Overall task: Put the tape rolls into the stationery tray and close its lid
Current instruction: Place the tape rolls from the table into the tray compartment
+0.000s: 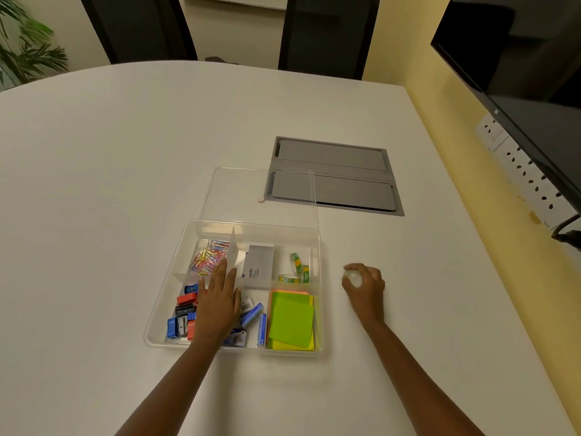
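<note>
Right hand (pixel 364 283) fingers (pixel 350 268) curled round a small pale tape roll (pixel 353 277) on the white table (pixel 125 184), just right of the stationery tray (pixel 163 309). Closed on it, looks like a grasp, though roll is blurred and half covered, so contact underneath can't be confirmed. Left hand (pixel 218 298) lies flat over the tray's middle, fingers straight and held together, holding nothing, seemingly steadying the tray.

Green patterned tape rolls (pixel 297 269) already sit in the far right compartment. Clear lid (pixel 261 196) lies flat on the table behind the tray, partly over a grey floor-box panel (pixel 345 177).

Doing the step well, my judgement: lift roll clear of the tray wall, drop it into the far right compartment with the other tapes, not onto the green sticky notes (pixel 292 322) nearer. Left hand must leave before the lid goes on.

Hard to see: sharpeners (pixel 184 313) and staple boxes (pixel 251 313) partly under the left hand; paper clips (pixel 209 258) behind a divider.
</note>
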The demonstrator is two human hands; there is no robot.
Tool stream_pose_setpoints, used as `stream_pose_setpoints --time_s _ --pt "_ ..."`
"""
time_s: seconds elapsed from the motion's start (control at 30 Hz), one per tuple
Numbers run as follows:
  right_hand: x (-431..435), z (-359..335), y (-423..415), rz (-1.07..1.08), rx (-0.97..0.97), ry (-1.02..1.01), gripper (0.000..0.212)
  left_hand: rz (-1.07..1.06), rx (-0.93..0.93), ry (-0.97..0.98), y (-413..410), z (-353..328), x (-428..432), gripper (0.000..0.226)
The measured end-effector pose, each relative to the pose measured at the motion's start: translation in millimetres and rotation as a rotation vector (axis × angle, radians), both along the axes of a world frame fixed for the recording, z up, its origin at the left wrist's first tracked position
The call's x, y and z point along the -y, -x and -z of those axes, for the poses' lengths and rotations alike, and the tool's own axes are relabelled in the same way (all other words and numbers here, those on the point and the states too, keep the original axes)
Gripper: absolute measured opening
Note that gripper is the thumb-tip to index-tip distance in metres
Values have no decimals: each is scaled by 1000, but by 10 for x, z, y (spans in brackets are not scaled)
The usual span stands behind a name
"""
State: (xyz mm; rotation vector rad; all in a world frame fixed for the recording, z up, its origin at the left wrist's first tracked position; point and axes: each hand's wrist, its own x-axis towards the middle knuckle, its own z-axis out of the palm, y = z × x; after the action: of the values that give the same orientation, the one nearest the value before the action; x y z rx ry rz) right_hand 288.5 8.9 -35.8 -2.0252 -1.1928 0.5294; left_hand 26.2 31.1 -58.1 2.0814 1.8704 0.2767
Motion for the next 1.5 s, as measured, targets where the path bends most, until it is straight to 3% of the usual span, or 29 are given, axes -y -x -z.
stream_pose_setpoints --time_s 0.2,0.43,0.63,0.67,0.73,0.8,1.0,1.23,1.4,1.5 --pt "-380 -266 512 -255 29 -116 29 3 9 -12 0 -6 3 45" --pt "-576 -174 884 -499 258 55 37 1 21 -9 4 -13 5 45" --pt "-514 -148 930 -500 202 12 32 -11 9 7 -1 -12 6 49" --pt "-485 -152 906 -472 185 -22 30 -9 -10 12 2 -26 9 59" --pt "-419 -153 836 -414 165 -74 27 22 -65 20 15 -26 21 102" --pt "-356 -144 751 -362 186 -83 27 25 -69 12 44 -9 15 119" --pt "-250 -52 558 -303 382 48 28 -24 -54 -21 294 -66 -98 113" --pt "-416 -53 763 -307 583 218 39 -104 -87 -28 758 -156 -317 64" --pt "-572 -24 908 -310 619 289 42 -90 -42 11 807 -106 -331 55" --pt "-635 -6 963 -282 531 246 32 -84 -24 45 824 -87 -332 56"
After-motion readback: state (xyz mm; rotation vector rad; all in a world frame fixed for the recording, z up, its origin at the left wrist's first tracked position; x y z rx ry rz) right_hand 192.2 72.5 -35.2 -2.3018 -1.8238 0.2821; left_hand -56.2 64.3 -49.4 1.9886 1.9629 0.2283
